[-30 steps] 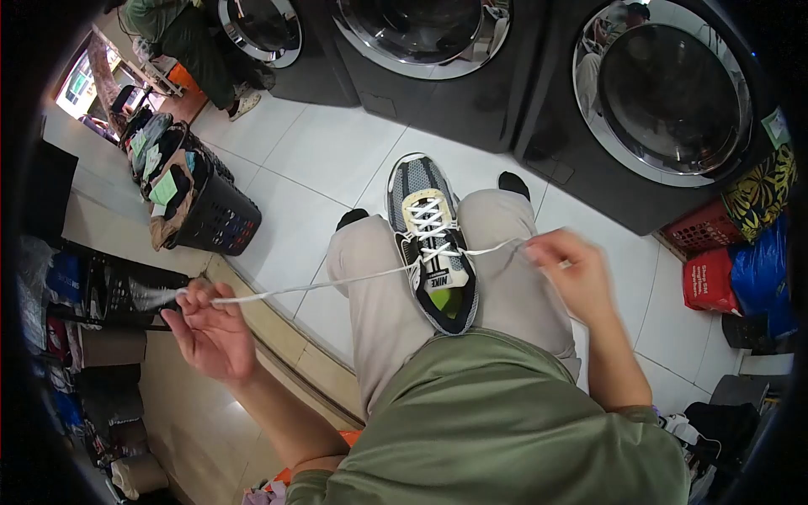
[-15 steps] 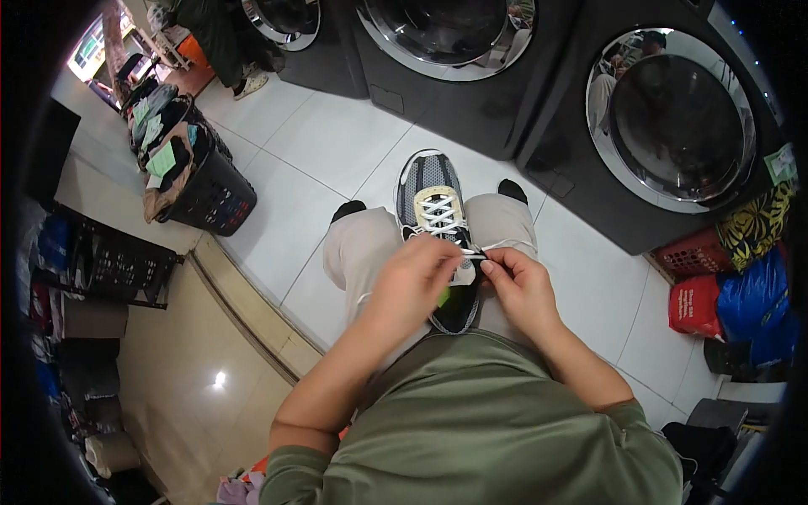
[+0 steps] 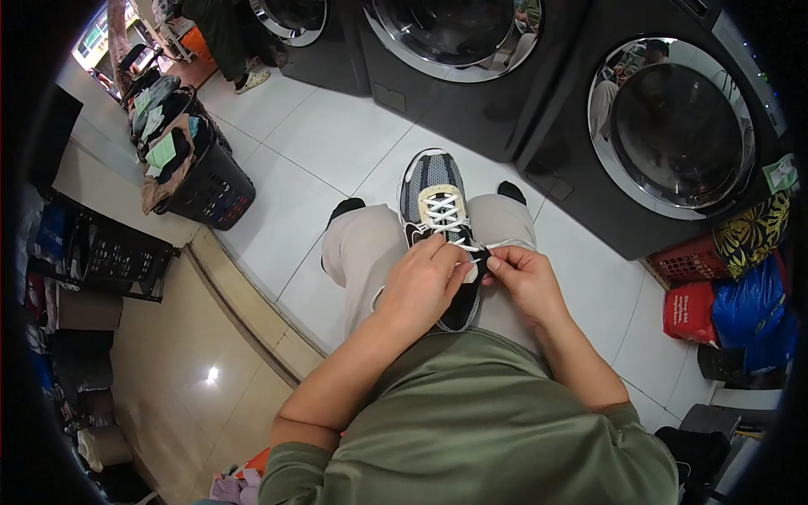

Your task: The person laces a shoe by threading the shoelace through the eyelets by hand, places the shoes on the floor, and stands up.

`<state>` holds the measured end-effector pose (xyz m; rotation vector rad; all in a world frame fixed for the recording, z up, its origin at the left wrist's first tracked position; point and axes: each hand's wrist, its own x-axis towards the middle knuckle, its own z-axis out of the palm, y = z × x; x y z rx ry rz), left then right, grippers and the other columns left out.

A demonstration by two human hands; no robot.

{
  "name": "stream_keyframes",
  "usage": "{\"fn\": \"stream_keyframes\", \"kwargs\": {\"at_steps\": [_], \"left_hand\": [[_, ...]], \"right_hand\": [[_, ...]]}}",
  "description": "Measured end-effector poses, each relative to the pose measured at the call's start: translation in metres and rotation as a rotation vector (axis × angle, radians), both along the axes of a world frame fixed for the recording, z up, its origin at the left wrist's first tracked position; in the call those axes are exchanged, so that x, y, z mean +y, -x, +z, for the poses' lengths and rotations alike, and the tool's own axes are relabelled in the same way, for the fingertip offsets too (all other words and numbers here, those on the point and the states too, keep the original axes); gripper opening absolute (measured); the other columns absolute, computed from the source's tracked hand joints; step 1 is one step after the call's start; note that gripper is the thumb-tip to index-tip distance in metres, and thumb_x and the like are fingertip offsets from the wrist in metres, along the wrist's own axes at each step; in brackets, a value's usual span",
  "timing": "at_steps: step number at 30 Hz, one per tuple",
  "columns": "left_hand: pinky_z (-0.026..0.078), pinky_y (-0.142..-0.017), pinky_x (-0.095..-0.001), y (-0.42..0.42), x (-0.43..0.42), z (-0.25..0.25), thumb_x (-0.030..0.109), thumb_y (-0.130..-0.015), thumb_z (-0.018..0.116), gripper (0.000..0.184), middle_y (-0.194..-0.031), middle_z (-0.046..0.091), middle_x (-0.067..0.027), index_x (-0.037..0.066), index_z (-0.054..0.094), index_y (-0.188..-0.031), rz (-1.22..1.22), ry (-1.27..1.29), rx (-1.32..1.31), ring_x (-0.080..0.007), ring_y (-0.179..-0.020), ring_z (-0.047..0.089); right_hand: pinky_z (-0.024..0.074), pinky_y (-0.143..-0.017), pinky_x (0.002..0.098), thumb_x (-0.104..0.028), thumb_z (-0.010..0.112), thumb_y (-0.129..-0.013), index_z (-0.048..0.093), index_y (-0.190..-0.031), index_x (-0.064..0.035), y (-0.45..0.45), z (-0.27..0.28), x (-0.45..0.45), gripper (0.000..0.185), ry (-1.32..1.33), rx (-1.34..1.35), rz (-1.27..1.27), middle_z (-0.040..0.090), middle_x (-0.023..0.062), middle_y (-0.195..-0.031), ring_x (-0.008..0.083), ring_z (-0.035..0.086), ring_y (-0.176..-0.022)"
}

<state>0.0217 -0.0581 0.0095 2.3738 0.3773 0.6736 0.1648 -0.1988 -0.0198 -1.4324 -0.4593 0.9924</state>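
A grey, black and cream sneaker (image 3: 433,172) lies between my knees, toe pointing away from me. White shoelace (image 3: 443,210) criss-crosses over its tongue. At the upper eyelets, the fingers of my left hand (image 3: 425,282) are pinched on the lace. My right hand (image 3: 526,282) grips the lace between thumb and forefinger just to the right, close to the left fingertips. A stretch of lace runs above the right fingers across my light trouser leg (image 3: 501,223). The hands partly cover the sneaker's collar and heel.
Dark front-loading washing machines (image 3: 547,114) stand ahead and right. A black laundry basket (image 3: 215,189) heaped with clothes is at the left. Near the right edge are a red bag (image 3: 692,313) and a blue bag (image 3: 749,303). Another person's leg and shoe (image 3: 252,80) show at the upper left.
My left hand has shifted a little right, its fingers now curled closer to the right fingertips. The right hand stays on the lace. The green patch inside the sneaker is now covered.
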Motion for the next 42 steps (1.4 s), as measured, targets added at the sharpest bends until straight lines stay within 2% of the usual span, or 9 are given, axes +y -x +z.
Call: {"fn": "stream_keyframes", "kwargs": {"at_steps": [14, 19, 22, 29, 31, 35, 36, 40, 42], "left_hand": [[0.049, -0.067, -0.0412, -0.01, -0.011, -0.006, 0.012, -0.082, 0.076, 0.01, -0.08, 0.059, -0.0077, 0.006, 0.069, -0.088, 0.053, -0.127, -0.112, -0.0283, -0.078, 0.06], [0.051, -0.067, -0.0406, -0.01, -0.021, 0.0, 0.009, -0.083, 0.074, 0.01, -0.083, 0.058, -0.008, 0.006, 0.067, -0.09, 0.069, -0.29, -0.034, -0.0272, -0.078, 0.06], [0.052, -0.066, -0.0406, -0.012, -0.019, 0.001, 0.008, -0.081, 0.074, 0.01, -0.082, 0.058, -0.0076, 0.006, 0.067, -0.088, 0.049, -0.307, -0.027, -0.0267, -0.078, 0.06], [0.048, -0.067, -0.0386, -0.015, -0.012, -0.009, 0.009, -0.073, 0.081, 0.015, -0.077, 0.059, -0.005, 0.007, 0.074, -0.086, 0.064, -0.029, -0.121, -0.0256, -0.076, 0.058], [0.047, -0.073, -0.0388, -0.013, -0.012, -0.011, 0.012, -0.072, 0.083, 0.021, -0.083, 0.06, -0.0048, 0.008, 0.074, -0.09, 0.071, -0.067, -0.135, -0.0266, -0.081, 0.057], [0.043, -0.088, -0.0425, -0.009, -0.012, -0.003, 0.02, -0.067, 0.088, 0.039, -0.101, 0.06, -0.007, 0.009, 0.073, -0.102, 0.145, -0.157, -0.134, -0.0308, -0.099, 0.054], [0.035, -0.101, -0.0498, -0.002, -0.012, -0.003, 0.022, -0.064, 0.092, 0.071, -0.123, 0.052, -0.0138, 0.008, 0.063, -0.127, 0.15, -0.137, -0.037, -0.0382, -0.119, 0.046], [0.023, -0.114, -0.0583, 0.019, -0.006, -0.021, 0.016, -0.068, 0.089, 0.103, -0.145, 0.035, -0.023, 0.003, 0.032, -0.153, 0.198, -0.221, 0.106, -0.048, -0.138, 0.028], [0.022, -0.115, -0.0585, 0.03, -0.002, -0.035, 0.015, -0.07, 0.086, 0.101, -0.145, 0.034, -0.0242, 0.002, 0.031, -0.153, 0.236, -0.142, 0.056, -0.048, -0.139, 0.028]], "right_hand": [[0.0547, -0.079, 0.0256, -0.006, 0.062, -0.1, 0.069, -0.114, 0.0058, 0.003, 0.0, -0.003, 0.019, -0.003, -0.042, -0.018, 0.073, 0.007, -0.1, 0.0111, 0.066, -0.084], [0.0547, -0.079, 0.0258, -0.005, 0.063, -0.099, 0.07, -0.112, 0.0051, 0.008, 0.004, -0.003, 0.018, 0.001, -0.082, -0.04, 0.073, 0.0072, -0.1, 0.0107, 0.066, -0.086], [0.0545, -0.079, 0.0261, -0.004, 0.063, -0.099, 0.07, -0.112, 0.0047, 0.015, 0.011, -0.004, 0.017, 0.073, -0.315, -0.045, 0.073, 0.0077, -0.1, 0.0108, 0.066, -0.088], [0.0521, -0.077, 0.0247, -0.008, 0.067, -0.097, 0.068, -0.106, 0.0032, -0.005, -0.003, -0.004, 0.014, -0.108, 0.146, -0.021, 0.071, 0.006, -0.093, 0.0115, 0.064, -0.081], [0.0512, -0.075, 0.0246, -0.009, 0.067, -0.097, 0.068, -0.104, 0.0025, -0.01, 0.0, -0.001, 0.013, -0.09, 0.212, 0.008, 0.07, 0.0046, -0.09, 0.0111, 0.062, -0.078], [0.0485, -0.07, 0.0241, -0.011, 0.066, -0.098, 0.067, -0.1, -0.0002, -0.014, 0.002, -0.002, 0.011, -0.037, 0.038, 0.028, 0.066, 0.0019, -0.086, 0.0094, 0.058, -0.076], [0.0477, -0.069, 0.0239, -0.012, 0.066, -0.098, 0.067, -0.099, -0.0009, -0.011, 0.005, -0.006, 0.011, -0.016, -0.037, -0.026, 0.065, 0.0014, -0.086, 0.0091, 0.058, -0.076], [0.0465, -0.067, 0.0245, -0.017, 0.065, -0.097, 0.067, -0.099, -0.0029, -0.046, -0.001, -0.053, 0.014, 0.02, -0.205, -0.289, 0.064, 0.0004, -0.085, 0.0089, 0.057, -0.075], [0.047, -0.067, 0.0255, -0.017, 0.066, -0.096, 0.067, -0.101, -0.0034, -0.075, -0.005, -0.09, 0.014, -0.002, -0.174, -0.402, 0.065, 0.0008, -0.086, 0.0101, 0.058, -0.075]]}}
